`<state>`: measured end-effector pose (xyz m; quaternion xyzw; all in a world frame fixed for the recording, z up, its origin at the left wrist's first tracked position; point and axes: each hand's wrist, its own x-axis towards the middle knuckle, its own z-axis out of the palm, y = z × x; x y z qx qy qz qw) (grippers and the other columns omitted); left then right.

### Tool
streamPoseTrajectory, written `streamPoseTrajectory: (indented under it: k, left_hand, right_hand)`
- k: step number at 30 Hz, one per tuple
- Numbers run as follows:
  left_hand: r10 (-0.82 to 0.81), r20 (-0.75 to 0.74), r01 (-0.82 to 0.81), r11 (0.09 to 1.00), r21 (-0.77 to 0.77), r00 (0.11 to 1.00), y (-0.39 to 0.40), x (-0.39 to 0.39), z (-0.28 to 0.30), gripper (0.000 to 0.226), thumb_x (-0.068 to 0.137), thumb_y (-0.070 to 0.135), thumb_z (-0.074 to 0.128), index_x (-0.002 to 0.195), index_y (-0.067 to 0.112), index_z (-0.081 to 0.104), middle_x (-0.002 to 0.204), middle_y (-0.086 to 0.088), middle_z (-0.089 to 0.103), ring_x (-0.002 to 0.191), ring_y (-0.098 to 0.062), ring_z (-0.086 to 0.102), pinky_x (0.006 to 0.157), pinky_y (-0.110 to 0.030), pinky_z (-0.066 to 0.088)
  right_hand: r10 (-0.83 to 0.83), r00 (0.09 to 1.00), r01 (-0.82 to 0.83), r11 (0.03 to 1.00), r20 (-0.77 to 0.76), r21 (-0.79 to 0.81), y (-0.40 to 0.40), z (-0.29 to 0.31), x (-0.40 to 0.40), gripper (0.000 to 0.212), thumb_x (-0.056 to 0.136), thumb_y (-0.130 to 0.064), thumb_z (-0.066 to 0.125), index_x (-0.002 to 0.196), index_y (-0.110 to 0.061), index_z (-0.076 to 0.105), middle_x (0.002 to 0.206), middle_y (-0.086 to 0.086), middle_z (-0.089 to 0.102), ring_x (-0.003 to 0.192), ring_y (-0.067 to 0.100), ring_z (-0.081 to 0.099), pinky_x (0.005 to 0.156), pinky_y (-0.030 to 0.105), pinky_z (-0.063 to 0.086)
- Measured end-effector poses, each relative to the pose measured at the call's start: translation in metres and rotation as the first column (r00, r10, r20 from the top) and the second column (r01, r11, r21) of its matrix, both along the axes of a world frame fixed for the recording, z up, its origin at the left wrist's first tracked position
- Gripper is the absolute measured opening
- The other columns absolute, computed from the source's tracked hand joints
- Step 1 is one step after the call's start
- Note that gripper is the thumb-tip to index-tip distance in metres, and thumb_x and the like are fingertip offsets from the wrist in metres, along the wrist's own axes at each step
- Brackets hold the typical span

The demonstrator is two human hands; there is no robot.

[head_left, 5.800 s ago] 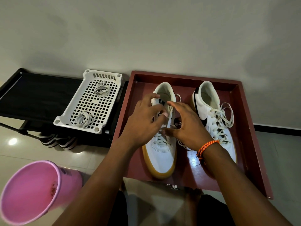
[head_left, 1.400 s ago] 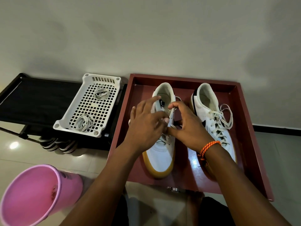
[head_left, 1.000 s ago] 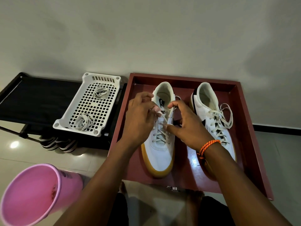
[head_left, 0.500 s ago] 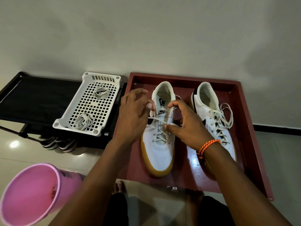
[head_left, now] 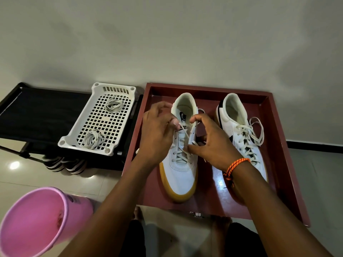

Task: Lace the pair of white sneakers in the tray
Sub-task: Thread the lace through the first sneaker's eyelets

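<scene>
Lacing is under way on the left sneaker (head_left: 182, 149), which lies in the red tray (head_left: 278, 145) directly beneath both hands, toe toward the person. One lace end (head_left: 182, 131) is pinched between thumb and fingertips of the left hand (head_left: 157, 134) just above the tongue; half a second ago that end was drawn out taut across the shoe toward the left, and it has since been brought back over the eyelets. The right hand (head_left: 211, 141) is held half curled against the shoe's right flank, thumb and forefinger arched over the upper eyelets; whether the other lace end is gripped there cannot be told. The lower rows are seen crossed, so the freshly tightened end is judged ready for an upper eyelet. To the right of the right hand, the right sneaker (head_left: 241, 134) is already laced, with its loose ends lying slack. Left of the left hand, spare laces (head_left: 92, 139) are coiled in a white basket (head_left: 118, 86).
</scene>
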<state>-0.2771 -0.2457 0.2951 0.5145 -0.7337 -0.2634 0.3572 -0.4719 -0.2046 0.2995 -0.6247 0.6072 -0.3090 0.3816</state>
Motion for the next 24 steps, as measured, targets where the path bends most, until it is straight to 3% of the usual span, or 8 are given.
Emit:
streamPoseTrajectory:
  k: [4,6,9,11,15,18,20,24]
  left_hand:
    - [-0.13,0.22,0.138,0.99,-0.022,0.967,0.01,-0.003,-0.006,0.03,0.104,0.034,0.04,0.117,0.036,0.067,0.161,0.01,0.042,0.152,-0.03,0.034,0.12,-0.056,0.033]
    - [-0.184,0.333,0.186,0.982,0.027,0.925,0.017,-0.007,-0.012,0.028,0.105,0.037,0.045,0.112,0.032,0.071,0.171,0.01,0.028,0.159,-0.028,0.018,0.123,-0.058,0.026]
    - [-0.154,0.365,0.171,0.985,-0.016,0.918,0.02,-0.011,-0.013,0.024,0.102,0.033,0.051,0.098,0.024,0.073,0.169,0.006,0.033,0.154,-0.029,0.023,0.114,-0.059,0.038]
    - [-0.142,0.299,0.156,0.988,-0.022,0.944,0.014,-0.01,-0.013,0.029,0.097,0.035,0.044,0.093,0.026,0.071,0.164,0.008,0.04,0.148,-0.03,0.032,0.108,-0.055,0.042]
    - [-0.002,-0.081,0.006,0.998,0.055,0.997,-0.004,0.003,-0.007,0.026,0.104,0.033,0.046,0.087,0.039,0.065,0.143,0.009,0.053,0.129,-0.036,0.055,0.101,-0.056,0.052]
    - [0.013,0.015,-0.012,0.999,-0.034,1.0,-0.001,0.007,-0.002,0.028,0.109,0.032,0.044,0.105,0.027,0.072,0.14,0.006,0.057,0.136,-0.027,0.049,0.108,-0.056,0.047]
    - [-0.076,0.119,0.078,0.997,-0.008,0.99,0.007,0.004,0.0,0.03,0.108,0.04,0.044,0.112,0.032,0.073,0.154,0.009,0.048,0.148,-0.025,0.037,0.116,-0.052,0.038]
    - [-0.178,0.368,0.191,0.982,0.003,0.913,0.017,-0.005,-0.005,0.01,0.103,0.033,0.063,0.103,0.028,0.072,0.17,0.007,0.031,0.156,-0.028,0.023,0.116,-0.058,0.037]
  right_hand:
    - [-0.004,1.0,0.004,1.0,-0.016,-0.018,0.001,0.001,0.001,0.071,0.074,-0.027,0.092,0.128,-0.046,0.048,0.128,-0.009,0.057,0.105,0.018,0.068,0.088,0.044,0.061]
    - [-0.003,1.0,0.003,0.999,-0.023,-0.033,0.002,0.002,0.001,0.07,0.075,-0.028,0.091,0.128,-0.045,0.049,0.127,-0.009,0.058,0.103,0.017,0.068,0.088,0.044,0.061]
    - [-0.003,1.0,0.002,0.999,-0.02,-0.033,0.002,0.002,0.002,0.069,0.075,-0.03,0.09,0.128,-0.045,0.049,0.127,-0.009,0.058,0.102,0.017,0.069,0.088,0.045,0.06]
    - [0.003,1.0,-0.003,1.0,-0.026,-0.027,0.001,0.002,0.001,0.069,0.075,-0.03,0.091,0.128,-0.045,0.048,0.126,-0.009,0.059,0.101,0.018,0.068,0.088,0.044,0.06]
    - [-0.002,0.999,0.002,1.0,-0.032,-0.01,0.0,0.001,0.001,0.072,0.073,-0.026,0.093,0.125,-0.045,0.048,0.125,-0.009,0.06,0.101,0.019,0.069,0.088,0.045,0.061]
    - [-0.009,0.999,0.009,1.0,-0.035,-0.014,0.0,0.0,0.002,0.072,0.072,-0.026,0.093,0.125,-0.045,0.048,0.126,-0.009,0.059,0.102,0.02,0.07,0.088,0.046,0.061]
    - [-0.008,1.0,0.008,1.0,-0.027,-0.021,0.0,0.001,0.002,0.071,0.073,-0.025,0.092,0.125,-0.045,0.049,0.126,-0.009,0.058,0.102,0.02,0.069,0.088,0.046,0.061]
    - [-0.003,1.0,0.003,1.0,-0.006,-0.031,0.002,0.002,0.002,0.069,0.075,-0.025,0.091,0.127,-0.043,0.049,0.128,-0.009,0.058,0.101,0.017,0.07,0.087,0.043,0.062]
